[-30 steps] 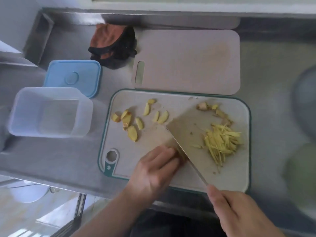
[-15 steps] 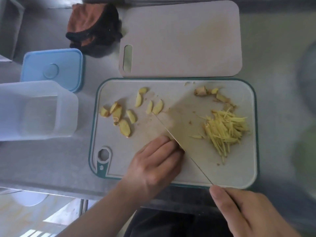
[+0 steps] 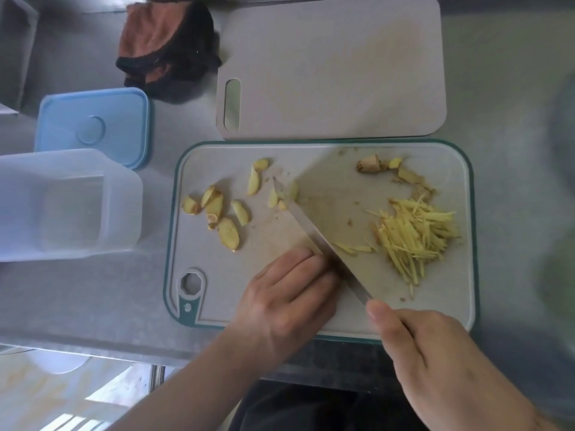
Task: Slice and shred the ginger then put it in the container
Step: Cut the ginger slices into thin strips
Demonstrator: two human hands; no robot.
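Gripping knife, right hand, ginger shreds

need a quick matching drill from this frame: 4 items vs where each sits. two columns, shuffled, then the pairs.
Column 1:
1. shredded ginger
2. ginger slices
3. blue lid
4. clear container

Column 2:
A. left part of the green-rimmed cutting board
B. on the counter, left of that board, nearest the person
C. right part of that board, right of the knife
D. on the counter, just behind the container

Pairs: 1-C, 2-A, 3-D, 4-B
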